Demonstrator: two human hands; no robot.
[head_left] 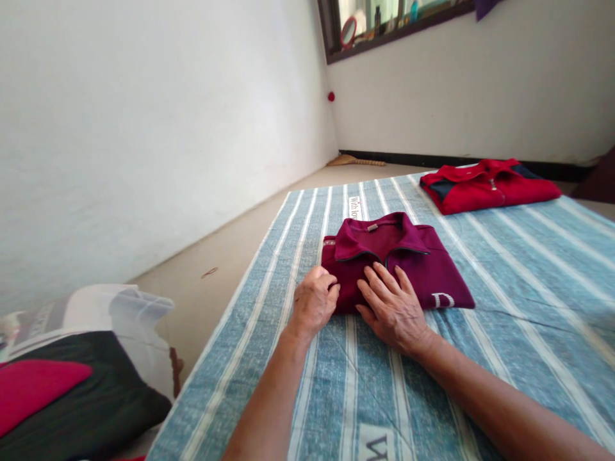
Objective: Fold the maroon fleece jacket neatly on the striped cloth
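A folded maroon jacket (432,269) with a collar, a zip and a white letter lies on a blue-and-white striped sheet (259,320). My left hand (314,298) is at the jacket's left edge, its fingers curled and pinching the fabric there. Resting flat on the front of the jacket, just below the zip, is my right hand (389,307), with its fingers spread. The jacket's lower edge is partly hidden behind both hands.
A folded red and navy jacket (504,189) lies farther back on the right. On the left are dark and pink cloth (77,384) and a white plastic bag (139,314). A broom (355,160) lies by the far wall. A round mirror (348,32) stands on the windowsill.
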